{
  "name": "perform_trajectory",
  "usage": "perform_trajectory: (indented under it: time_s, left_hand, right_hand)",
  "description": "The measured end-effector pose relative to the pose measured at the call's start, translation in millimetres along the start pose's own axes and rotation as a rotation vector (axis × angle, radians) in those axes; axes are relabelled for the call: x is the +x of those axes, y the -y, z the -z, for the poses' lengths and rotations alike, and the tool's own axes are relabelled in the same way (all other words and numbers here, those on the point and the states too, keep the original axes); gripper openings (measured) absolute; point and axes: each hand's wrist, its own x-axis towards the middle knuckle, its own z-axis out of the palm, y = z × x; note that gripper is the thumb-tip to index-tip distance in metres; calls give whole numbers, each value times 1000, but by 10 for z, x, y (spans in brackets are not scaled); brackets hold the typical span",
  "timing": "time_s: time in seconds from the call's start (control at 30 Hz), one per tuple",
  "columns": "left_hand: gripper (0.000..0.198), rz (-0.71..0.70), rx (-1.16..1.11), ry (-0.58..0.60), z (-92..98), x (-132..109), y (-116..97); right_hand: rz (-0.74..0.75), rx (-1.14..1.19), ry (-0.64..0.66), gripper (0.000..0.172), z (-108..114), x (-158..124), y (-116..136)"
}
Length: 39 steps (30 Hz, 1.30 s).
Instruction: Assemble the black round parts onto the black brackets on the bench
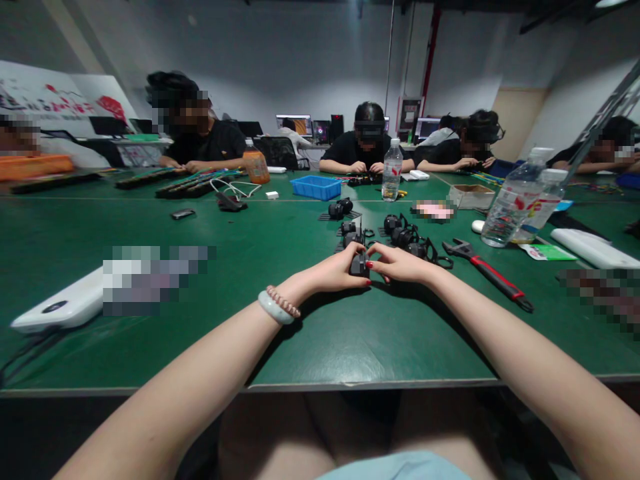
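Note:
A small black plastic part (pixel 358 267) stands on the green table in front of me. My left hand (pixel 334 268) is closed around it, thumb on the near side and fingers at its top. From the other side my right hand (pixel 399 265) pinches at its right edge with curled fingers; the fingertips partly hide the contact. Just beyond lie more black parts with rounded bodies (pixel 341 209), and others (pixel 403 236) sit to the right beside a black ring (pixel 445 262).
An adjustable wrench (pixel 487 272) with red-black handle lies right of my hands. Water bottles (pixel 510 203) stand further right. A blue tray (pixel 316 188) and an orange container (pixel 257 167) are across the green table (pixel 310 347). Several people work opposite. A white device (pixel 70 297) lies left.

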Motion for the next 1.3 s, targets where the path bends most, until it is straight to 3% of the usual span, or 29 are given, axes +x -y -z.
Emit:
perform_trajectory:
  time_s: [0.37, 1.3]
  left_hand:
    - [60, 7, -42, -6, 4, 1, -4]
    - [60, 0, -58, -3, 4, 4, 0]
  right_hand:
    - [117, -68, -25, 46, -3, -25, 19]
    - [83, -71, -19, 43, -12, -8, 24]
